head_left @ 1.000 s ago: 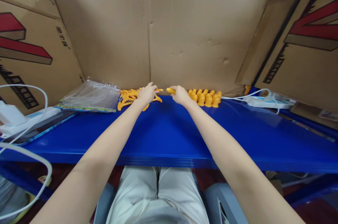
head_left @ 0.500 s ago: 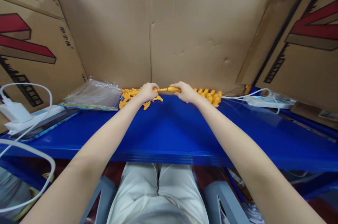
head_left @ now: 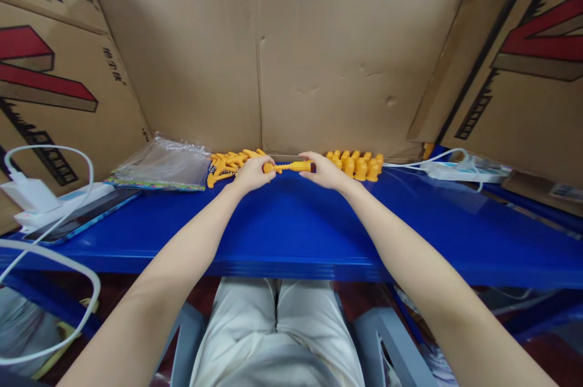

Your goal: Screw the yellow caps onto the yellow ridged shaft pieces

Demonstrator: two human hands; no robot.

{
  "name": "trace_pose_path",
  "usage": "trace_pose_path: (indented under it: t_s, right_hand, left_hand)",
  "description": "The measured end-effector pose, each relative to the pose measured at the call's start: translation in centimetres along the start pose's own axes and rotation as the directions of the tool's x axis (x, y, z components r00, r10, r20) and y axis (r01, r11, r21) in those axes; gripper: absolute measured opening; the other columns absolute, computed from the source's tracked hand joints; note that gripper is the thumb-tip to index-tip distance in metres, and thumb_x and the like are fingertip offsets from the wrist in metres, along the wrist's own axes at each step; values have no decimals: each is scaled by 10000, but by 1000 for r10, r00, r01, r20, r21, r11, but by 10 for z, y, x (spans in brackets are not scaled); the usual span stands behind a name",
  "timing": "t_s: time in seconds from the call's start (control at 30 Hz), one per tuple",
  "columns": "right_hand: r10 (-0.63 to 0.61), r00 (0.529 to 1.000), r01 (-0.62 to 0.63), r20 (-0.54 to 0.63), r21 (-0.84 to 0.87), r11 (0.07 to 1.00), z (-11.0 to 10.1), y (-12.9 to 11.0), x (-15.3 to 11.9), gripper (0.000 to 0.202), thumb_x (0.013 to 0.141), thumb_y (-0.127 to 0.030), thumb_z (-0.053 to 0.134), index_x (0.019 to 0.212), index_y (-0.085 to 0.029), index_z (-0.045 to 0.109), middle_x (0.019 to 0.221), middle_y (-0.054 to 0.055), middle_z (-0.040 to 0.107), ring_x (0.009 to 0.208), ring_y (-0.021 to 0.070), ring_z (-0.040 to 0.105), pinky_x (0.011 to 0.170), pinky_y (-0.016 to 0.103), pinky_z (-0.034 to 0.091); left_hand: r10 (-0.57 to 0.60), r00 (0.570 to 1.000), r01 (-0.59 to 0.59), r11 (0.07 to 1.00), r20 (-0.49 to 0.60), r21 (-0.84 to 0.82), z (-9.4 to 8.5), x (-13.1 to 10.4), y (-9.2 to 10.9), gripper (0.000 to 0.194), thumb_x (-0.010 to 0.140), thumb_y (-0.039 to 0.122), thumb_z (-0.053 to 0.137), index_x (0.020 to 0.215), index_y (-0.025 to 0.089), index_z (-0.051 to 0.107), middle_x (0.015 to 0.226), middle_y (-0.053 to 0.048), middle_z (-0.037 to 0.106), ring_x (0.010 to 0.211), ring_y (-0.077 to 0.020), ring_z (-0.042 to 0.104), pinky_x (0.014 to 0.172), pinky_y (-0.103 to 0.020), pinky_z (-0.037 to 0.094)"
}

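Note:
Between my hands lies an orange-yellow plastic piece [head_left: 299, 166], roughly level, with a thin twisted shaft and a wider ribbed part at its right. My left hand [head_left: 255, 174] is closed round its left end, where a rounded knob shows past the fingertips. Thumb and fingers of my right hand [head_left: 324, 171] pinch the wide right end. Beside my left hand is a heap of curved orange pieces [head_left: 228, 162], some with small metal chains. Just past my right hand stand rows of orange bell-shaped pieces [head_left: 361, 167], upright. What each palm covers is hidden.
Clear plastic bags [head_left: 161, 162] lie left on the blue table [head_left: 291, 229]. A phone [head_left: 82, 217] and a white power strip [head_left: 68, 205] with a charger are farther left. Another power strip [head_left: 469, 173] is at right. A cardboard wall [head_left: 355, 65] closes off the back.
The left hand has turned and come slightly lower, so the knob at the piece's left end now shows. My right hand has lowered a little, still gripping the wide end.

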State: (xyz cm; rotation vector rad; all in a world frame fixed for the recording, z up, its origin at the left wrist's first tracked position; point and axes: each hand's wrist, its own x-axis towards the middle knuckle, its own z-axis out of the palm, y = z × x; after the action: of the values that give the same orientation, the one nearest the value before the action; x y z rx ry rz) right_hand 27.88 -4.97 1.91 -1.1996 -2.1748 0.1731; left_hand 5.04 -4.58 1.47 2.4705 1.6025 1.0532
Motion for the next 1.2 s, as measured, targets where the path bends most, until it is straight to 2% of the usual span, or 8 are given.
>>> trace_pose_path:
  t_s: [0.13, 0.37, 0.63, 0.77, 0.87, 0.97, 1.1, 1.2]
  right_hand:
    - [137, 989, -148, 63, 244, 958, 0, 4, 0, 552, 778, -91, 643, 1297, -182, 478, 1305, 102, 569, 1017, 147, 642, 896, 311, 508]
    - [247, 948, -318, 199, 598, 736, -10, -2, -5, 181, 901, -203, 593, 1067, -133, 614, 1088, 113, 703, 797, 125, 701, 826, 271, 547]
    - [387, 861, -506, 329, 625, 594, 0, -7, -4, 488, 940, -580, 402, 833, -132, 560, 582, 73, 674, 413, 107, 569, 443, 193, 452]
    - [353, 816, -576, 458, 598, 558, 0, -1, -4, 519, 952, -604, 323, 917, -139, 551, 656, 89, 701, 444, 120, 590, 466, 211, 473]
    - [263, 841, -535, 474, 651, 538, -3, 4, -7, 243, 950, -370, 530, 1082, -167, 517, 866, 70, 736, 591, 112, 663, 589, 212, 523]
    - [227, 875, -480, 429, 698, 531, -5, 6, -8, 269, 891, -139, 611, 1122, -186, 481, 855, 28, 731, 614, 92, 668, 666, 213, 535]
    - [217, 883, -463, 417, 694, 552, -6, 5, -9, 134, 934, -228, 566, 1036, -157, 518, 725, 34, 714, 504, 85, 614, 566, 191, 516]
    - [200, 896, -434, 396, 692, 576, -5, 4, -9, 202, 936, -347, 562, 956, -146, 565, 621, 34, 683, 436, 88, 566, 469, 178, 483]
  left_hand:
    - [20, 1000, -20, 1000, -7, -13, 2, 1, -7, 241, 720, 250, 591, 940, 185, 666, 674, 2, 669, 679, -175, 600, 661, -276, 439]
    - [59, 995, -58, 998, -79, 17, 5, 3, -12, 274, 714, 285, 605, 960, 186, 673, 703, 5, 664, 652, -155, 569, 632, -260, 410]
    - [60, 998, -60, 998, -37, 7, 5, 2, -12, 247, 704, 281, 610, 917, 178, 683, 699, -1, 672, 668, -169, 587, 642, -269, 424]
    - [44, 999, -44, 999, -3, 18, 3, 1, -10, 244, 699, 262, 620, 915, 170, 687, 709, -13, 682, 698, -185, 608, 680, -283, 441]
    - [27, 999, -27, 999, 19, 17, 2, 1, -7, 249, 706, 251, 620, 930, 163, 688, 702, -19, 683, 709, -194, 616, 691, -288, 445]
    - [33, 999, -33, 999, 13, 13, 2, 0, -5, 236, 712, 244, 616, 922, 165, 690, 728, -21, 688, 715, -195, 619, 690, -288, 445]
    - [46, 999, -46, 999, -2, 26, 1, 0, -4, 235, 699, 241, 623, 909, 164, 694, 799, -33, 699, 738, -198, 616, 689, -290, 442]
    - [37, 999, -37, 999, 4, 21, 1, 0, -5, 242, 701, 259, 617, 911, 165, 692, 763, -26, 685, 712, -190, 603, 670, -285, 437]
